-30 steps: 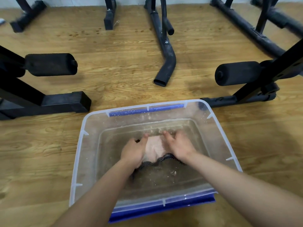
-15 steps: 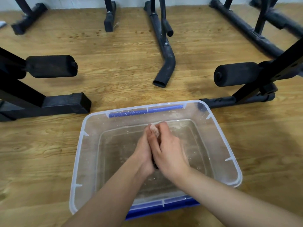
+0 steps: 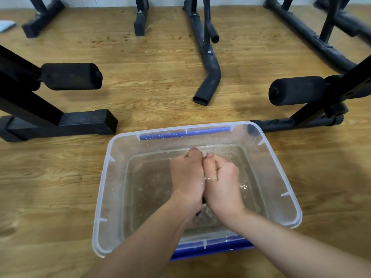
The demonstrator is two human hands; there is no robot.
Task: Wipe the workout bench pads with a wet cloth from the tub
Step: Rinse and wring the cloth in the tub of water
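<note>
Clamping the cloth (image 3: 203, 200) between my left hand (image 3: 187, 177) and right hand (image 3: 220, 181), pressed together over the tub (image 3: 289, 199); the pad (image 3: 297, 91) lies beyond the tub's far-right corner, nearer my right hand.

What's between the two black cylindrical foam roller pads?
Head view: the open end of a bent black metal tube sits between the left pad and right pad; elsewhere bare wooden floor.

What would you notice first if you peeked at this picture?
The left hand and right hand are pressed together in the middle, squeezing a cloth over a clear tub of water on the wooden floor. Next come two black foam rollers, one at the left and one at the right.
</note>
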